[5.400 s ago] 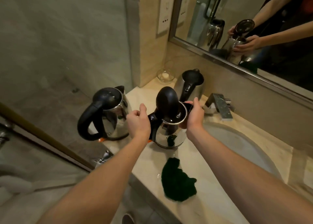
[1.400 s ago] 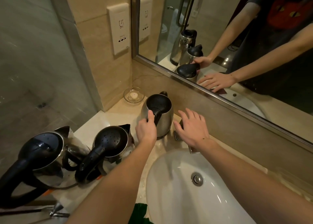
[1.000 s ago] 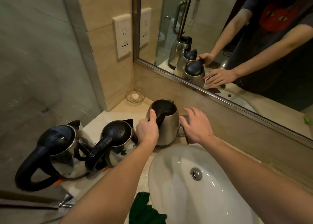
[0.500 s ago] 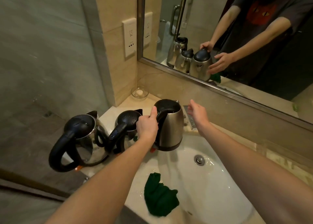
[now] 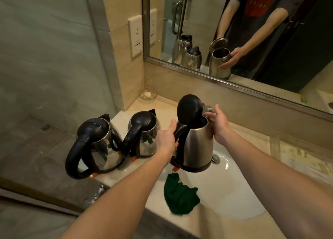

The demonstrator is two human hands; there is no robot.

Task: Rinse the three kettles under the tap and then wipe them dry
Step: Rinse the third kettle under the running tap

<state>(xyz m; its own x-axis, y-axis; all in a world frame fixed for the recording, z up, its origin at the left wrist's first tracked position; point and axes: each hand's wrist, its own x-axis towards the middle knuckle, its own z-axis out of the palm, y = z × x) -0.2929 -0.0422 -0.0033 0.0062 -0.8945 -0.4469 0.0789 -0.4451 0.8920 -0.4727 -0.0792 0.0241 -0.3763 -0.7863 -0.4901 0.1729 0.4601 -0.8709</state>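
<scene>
Our left hand point(image 5: 166, 139) grips the handle of the kettle point(image 5: 198, 148), held upright above the left rim of the sink point(image 5: 234, 193), lid raised, spout toward the mirror point(image 5: 207, 13); our right hand point(image 5: 220, 123) rests loose-fingered against it.

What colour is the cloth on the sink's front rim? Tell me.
The cloth is dark green, seen best in the head view.

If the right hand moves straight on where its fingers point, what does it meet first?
Most likely the spout rim of the tall brushed-steel kettle held by the left hand; its raised black lid comes next, though depth is unclear.
</scene>
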